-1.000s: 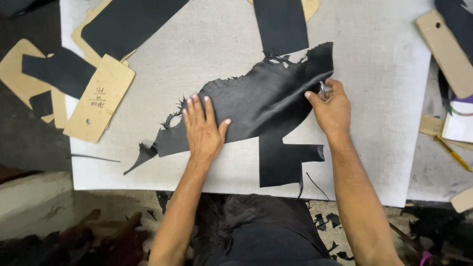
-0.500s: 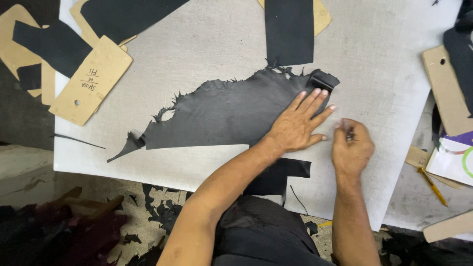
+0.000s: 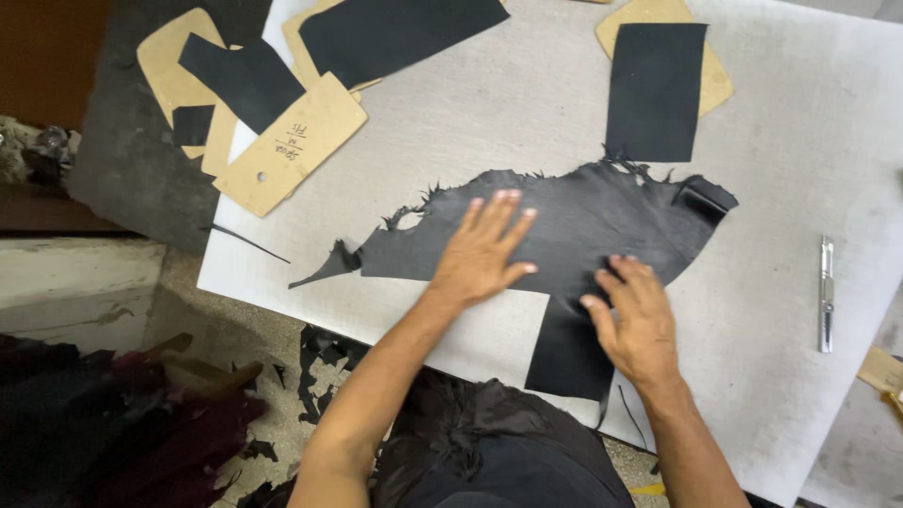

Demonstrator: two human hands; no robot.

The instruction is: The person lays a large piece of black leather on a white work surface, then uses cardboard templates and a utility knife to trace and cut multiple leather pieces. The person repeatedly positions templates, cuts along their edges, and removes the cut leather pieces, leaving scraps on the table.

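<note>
Two bare hands lie flat on one ragged-edged sheet of black leather (image 3: pixel 564 235), which sits near the middle of a pale grey cutting board (image 3: pixel 800 141). The left hand (image 3: pixel 484 254) rests palm-down with fingers spread and pointing up and to the right, pressing the sheet at about its middle. The right hand (image 3: pixel 635 320) also lies open, gripping nothing, its fingertips on the lower edge of the sheet where a narrow black rectangular tab of leather (image 3: pixel 569 353) hangs down toward the person.

The sheet's long axis runs left to right, slightly rising toward the right. Its left end tapers to a thin pointed tail (image 3: pixel 329 268) aimed at the board's left edge, well beyond the left hand; its right end is broader and finishes in a small folded-over flap (image 3: pixel 705 198), which lies up and to the right of the right hand. The left hand is nearer the tail, the right hand nearer the flap and the tab.

Farther out, a slim silver-handled knife (image 3: pixel 825 292) lies on the board to the right of the right hand, apart from it, its length running toward and away from the person. Above the sheet, just clear of its frayed top edge, a black leather rectangle (image 3: pixel 656 89) lies on a tan card pattern (image 3: pixel 717 85). At the upper left, more tan card patterns (image 3: pixel 292 155) and black cut pieces (image 3: pixel 395 33) overlap in a loose pile.
</note>
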